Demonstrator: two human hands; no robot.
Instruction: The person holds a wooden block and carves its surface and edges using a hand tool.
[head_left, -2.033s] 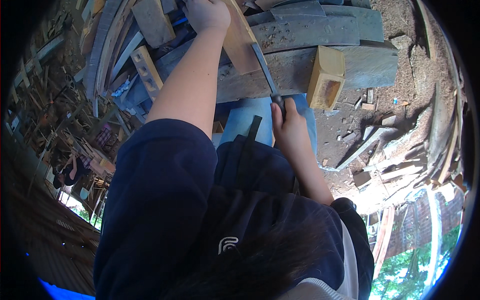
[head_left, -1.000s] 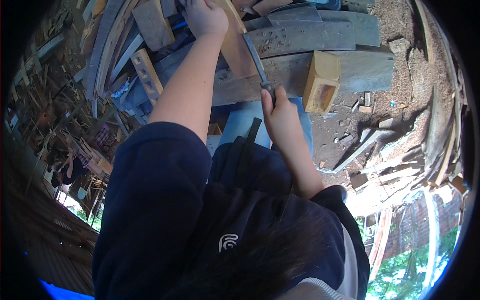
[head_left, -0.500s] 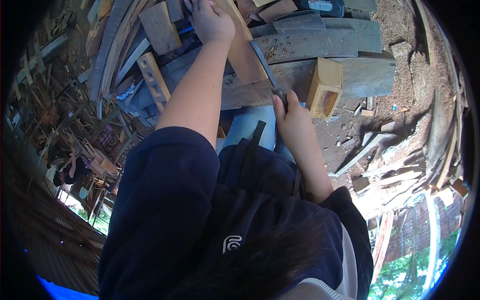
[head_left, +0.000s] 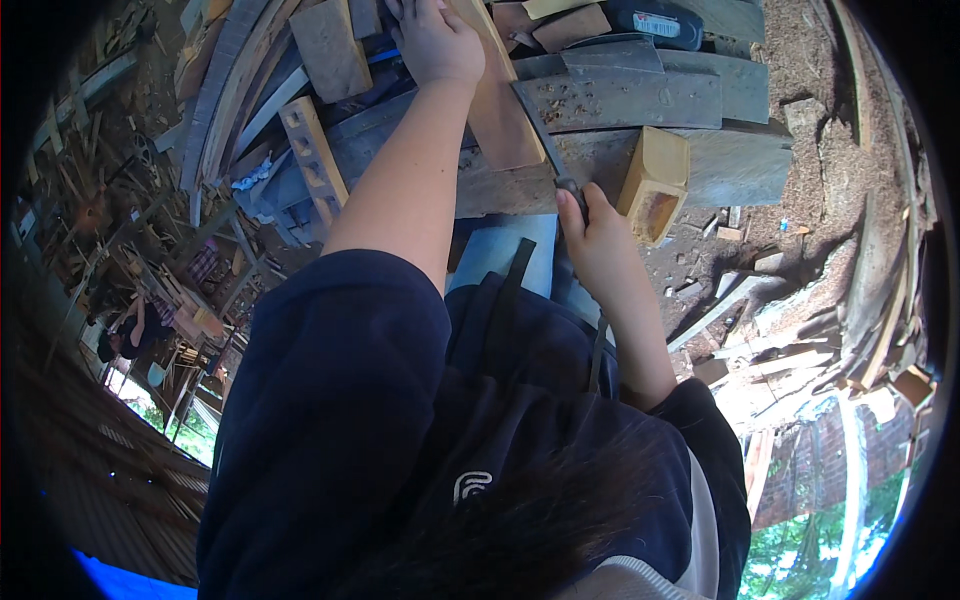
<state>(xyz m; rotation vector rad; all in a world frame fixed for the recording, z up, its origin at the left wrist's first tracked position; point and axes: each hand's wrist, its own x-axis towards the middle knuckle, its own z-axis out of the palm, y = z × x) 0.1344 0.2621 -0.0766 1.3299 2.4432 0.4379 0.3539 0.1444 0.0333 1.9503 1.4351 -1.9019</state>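
Observation:
My right hand (head_left: 600,240) is closed round the black handle of a long, narrow, dark metal file (head_left: 540,130). The file lies along the right edge of a smooth brown wooden board (head_left: 505,125), close to its near end. At the top of the picture my left hand (head_left: 435,45) is on the board's left side and appears to grip it; some fingertips are cut off by the picture's edge. Under the board are weathered grey planks (head_left: 640,100) strewn with wood crumbs. Right of my right hand, a pale yellowish wooden block (head_left: 655,185) with a hollowed end rests against the planks.
On the left stands a wooden piece with several square notches (head_left: 313,150), near a loose short plank (head_left: 330,50). A dark case with a white label (head_left: 655,25) lies at the top. Wood scraps (head_left: 730,300) litter the ground. Another person (head_left: 140,330) is far left.
The scene sits slightly further right in the picture. Both hands keep their hold, and the file stays along the board's edge with little visible shift against it.

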